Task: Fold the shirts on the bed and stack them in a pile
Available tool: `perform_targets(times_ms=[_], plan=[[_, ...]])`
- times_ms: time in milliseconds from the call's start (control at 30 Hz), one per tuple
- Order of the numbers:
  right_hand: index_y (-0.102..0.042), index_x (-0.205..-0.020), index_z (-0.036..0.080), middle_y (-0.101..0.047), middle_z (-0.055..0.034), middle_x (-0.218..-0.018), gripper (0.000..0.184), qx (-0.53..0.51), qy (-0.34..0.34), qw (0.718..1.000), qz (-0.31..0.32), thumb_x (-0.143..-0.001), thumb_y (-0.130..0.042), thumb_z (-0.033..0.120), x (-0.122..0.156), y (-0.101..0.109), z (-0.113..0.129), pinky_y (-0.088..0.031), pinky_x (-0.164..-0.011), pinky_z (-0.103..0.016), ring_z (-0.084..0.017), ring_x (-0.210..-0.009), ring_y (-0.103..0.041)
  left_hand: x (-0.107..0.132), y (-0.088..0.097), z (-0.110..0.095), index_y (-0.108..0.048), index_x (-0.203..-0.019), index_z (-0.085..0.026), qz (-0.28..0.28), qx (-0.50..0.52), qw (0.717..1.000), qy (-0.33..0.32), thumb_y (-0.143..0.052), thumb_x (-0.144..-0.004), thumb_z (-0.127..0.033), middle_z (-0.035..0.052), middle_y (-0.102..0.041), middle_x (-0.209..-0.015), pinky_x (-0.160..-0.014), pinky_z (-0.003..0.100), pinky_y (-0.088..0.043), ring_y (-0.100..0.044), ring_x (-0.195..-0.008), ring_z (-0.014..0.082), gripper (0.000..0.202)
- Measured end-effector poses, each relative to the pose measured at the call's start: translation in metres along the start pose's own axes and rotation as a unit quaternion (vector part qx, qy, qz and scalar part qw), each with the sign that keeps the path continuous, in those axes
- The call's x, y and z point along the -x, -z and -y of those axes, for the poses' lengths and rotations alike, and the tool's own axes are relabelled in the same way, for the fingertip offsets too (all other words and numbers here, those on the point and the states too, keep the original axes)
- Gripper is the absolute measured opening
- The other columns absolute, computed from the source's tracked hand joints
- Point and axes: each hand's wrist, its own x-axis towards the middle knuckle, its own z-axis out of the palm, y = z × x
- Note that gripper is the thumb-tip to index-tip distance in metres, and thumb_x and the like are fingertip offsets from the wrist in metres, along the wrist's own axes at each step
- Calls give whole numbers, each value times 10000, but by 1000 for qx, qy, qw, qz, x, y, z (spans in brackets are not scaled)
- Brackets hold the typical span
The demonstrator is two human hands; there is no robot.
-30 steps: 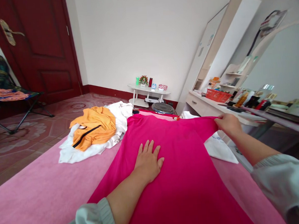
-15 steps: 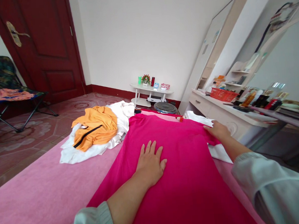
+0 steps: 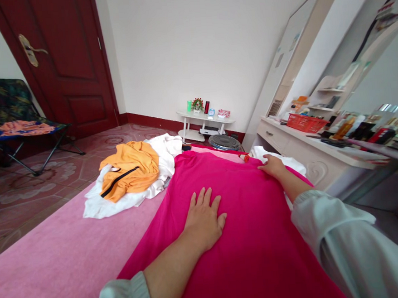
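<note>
A magenta short-sleeved top (image 3: 240, 255) lies spread over the pink bed cover (image 3: 73, 248), its neck end away from me. My left hand (image 3: 204, 221) rests flat on the middle of it, fingers spread. Near the top's right shoulder is my right hand (image 3: 274, 167), fingers stretched out and touching the fabric. Under and beyond that shoulder, a white cloth (image 3: 293, 164) shows. Left of the top, an orange garment with a black stripe (image 3: 135, 165) lies heaped on white clothes (image 3: 167, 153).
On the right stands a white dressing table (image 3: 283, 141) with a red basket (image 3: 306, 123) and several bottles. A small white table (image 3: 203, 117) is by the far wall. At left, a folding chair (image 3: 8, 108) holds an orange-and-blue cloth (image 3: 23, 128).
My right hand has moved left from the sleeve to the shoulder, and the sleeve now lies farther out over the white cloth. My left hand stays on the top. The view has turned slightly.
</note>
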Motion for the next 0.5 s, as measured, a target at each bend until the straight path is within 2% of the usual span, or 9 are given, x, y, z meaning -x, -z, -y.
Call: perform_targets(times_ms=[67,100,200,300,367,433,500], plan=[[-668,-1017,149,-692,-88,-921,346,-34,3,999,-27,-702,-637,287,1,2,5,-455,-804,-310,-232,-874,-626,0,0,0,-397,-1400,-261,-2,-1,1000,-1,-312,-913,-492,69,-283,-1511,-1130,520,-135,-186,-1398,293,546],[-674,-988,149,-688,-87,-940,298,-58,3,997,-55,-728,-596,271,1,3,8,-455,-806,-301,-216,-868,-623,0,-1,0,-397,-1400,-261,-3,-1,1000,-2,-309,-914,-494,68,-284,-1511,-1131,518,-134,-186,-1398,292,546],[-563,-1191,109,-604,-127,-1181,464,-104,21,985,-135,-754,-560,266,8,8,12,-427,-889,-279,-200,-1022,-573,-1,-1,1,-397,-1400,-260,-4,1,1000,-2,-313,-915,-493,67,-283,-1511,-1132,515,-137,-186,-1398,291,544],[-486,-1269,101,-521,-144,-1284,582,-54,18,987,-153,-741,-591,322,21,17,2,-388,-959,-282,-215,-1157,-492,-1,-1,1,-401,-1397,-255,-5,2,1000,-5,-317,-916,-493,77,-294,-1506,-1129,516,-143,-203,-1392,293,544],[-525,-1226,107,-530,-161,-1251,532,-11,-21,986,-164,-745,-575,330,32,28,-14,-409,-939,-342,-256,-1137,-507,0,-1,1,-409,-1393,-248,-9,1,1000,-6,-320,-915,-493,85,-302,-1501,-1128,516,-144,-212,-1388,294,544],[-583,-1151,101,-557,-205,-1187,480,23,-100,979,-174,-754,-558,372,42,41,-34,-441,-869,-434,-326,-1074,-544,0,-2,1,-416,-1389,-247,-14,-1,1000,-6,-330,-914,-485,86,-308,-1498,-1127,516,-147,-217,-1387,294,538],[-652,-998,85,-616,-249,-1024,456,30,-150,979,-133,-781,-518,463,51,54,-54,-472,-743,-477,-366,-944,-596,1,-3,1,-423,-1385,-250,-18,0,1000,-4,-341,-912,-475,82,-313,-1496,-1125,516,-154,-223,-1385,293,530]])
